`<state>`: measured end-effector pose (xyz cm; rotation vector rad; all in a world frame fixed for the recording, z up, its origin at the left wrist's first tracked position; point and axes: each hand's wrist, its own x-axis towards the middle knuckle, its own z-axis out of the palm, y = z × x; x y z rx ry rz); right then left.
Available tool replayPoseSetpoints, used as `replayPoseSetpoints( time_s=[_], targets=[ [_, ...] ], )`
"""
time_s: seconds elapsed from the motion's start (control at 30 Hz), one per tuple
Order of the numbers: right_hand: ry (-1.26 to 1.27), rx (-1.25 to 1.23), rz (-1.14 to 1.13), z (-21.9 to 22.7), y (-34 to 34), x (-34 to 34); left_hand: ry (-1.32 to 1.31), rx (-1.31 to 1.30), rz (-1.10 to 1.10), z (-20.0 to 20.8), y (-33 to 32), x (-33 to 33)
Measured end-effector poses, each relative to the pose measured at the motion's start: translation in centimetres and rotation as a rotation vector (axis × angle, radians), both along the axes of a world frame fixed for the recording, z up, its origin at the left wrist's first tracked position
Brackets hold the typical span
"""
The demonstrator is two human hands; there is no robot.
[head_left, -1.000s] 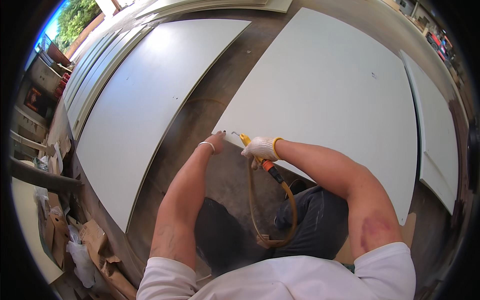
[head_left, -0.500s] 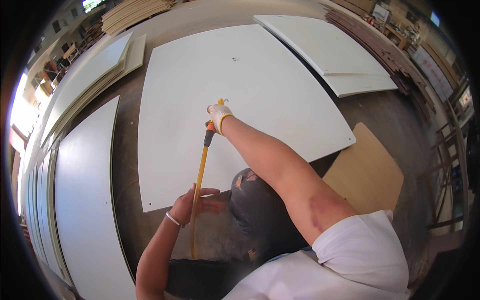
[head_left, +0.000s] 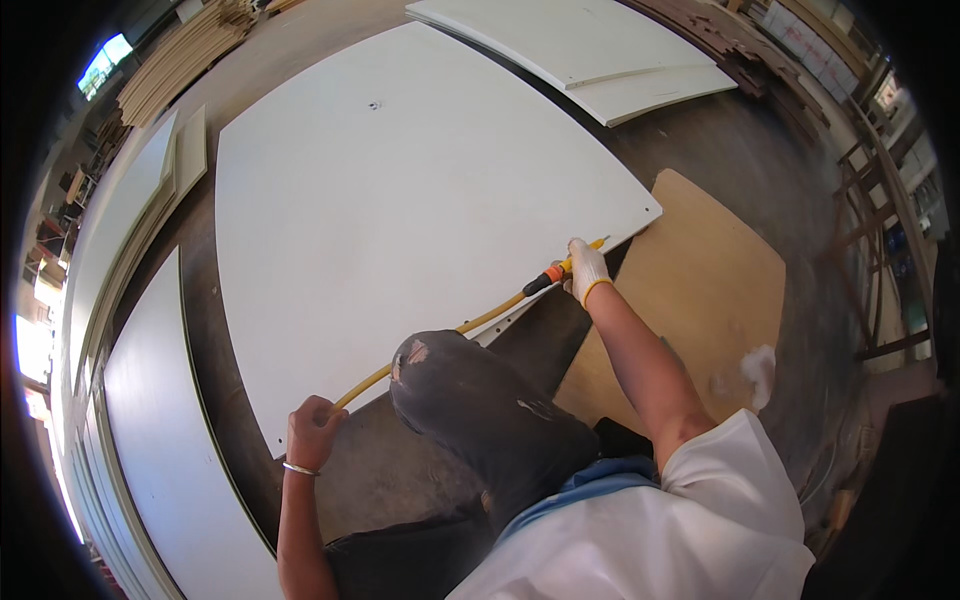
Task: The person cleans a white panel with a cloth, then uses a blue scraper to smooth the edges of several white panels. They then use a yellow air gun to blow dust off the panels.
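Observation:
My right hand [head_left: 587,268], in a white knit glove, is closed around a yellow air blow gun [head_left: 567,266] at the near right edge of a large white panel [head_left: 400,210]. The gun's thin nozzle points toward the panel's right corner. From its orange and black fitting a yellow hose [head_left: 490,314] runs down left, past my bent knee. My bare left hand [head_left: 313,432], with a bracelet at the wrist, pinches that hose near the panel's lower left corner. Small holes show at the panel's corners, and a small mark lies near its far side.
At the right a light brown board [head_left: 690,290] lies on the floor, partly beside the panel. More white panels [head_left: 590,45] lie at the back. Another white panel [head_left: 165,420] and a stack stand on the left. Timber [head_left: 185,60] is piled far left; a rack [head_left: 875,240] stands right.
My right hand has moved with the blow gun from mid-panel to the near right edge. My left hand has shifted left and closed on the hose, which now stretches across. The view has turned.

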<state>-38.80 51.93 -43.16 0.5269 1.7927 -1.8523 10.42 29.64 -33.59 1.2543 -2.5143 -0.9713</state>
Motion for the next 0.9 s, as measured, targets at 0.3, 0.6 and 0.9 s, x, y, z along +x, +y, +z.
replayPoseSetpoints(
  time_s=[0.3, 0.6, 0.9],
  targets=[
    [0.075, 0.227, 0.050, 0.6, 4.3, -12.0, 0.002, -0.033, -0.063, -1.3, 1.1, -1.8],
    [0.052, 0.131, -0.076, -1.9, 3.8, -16.8, -0.037, -0.040, -0.035, -0.7, 1.0, -1.6],
    [-0.023, 0.112, -0.099, -0.2, 4.0, -13.9, 0.045, -0.101, -0.067, -0.4, 0.8, -0.5]
  ],
)
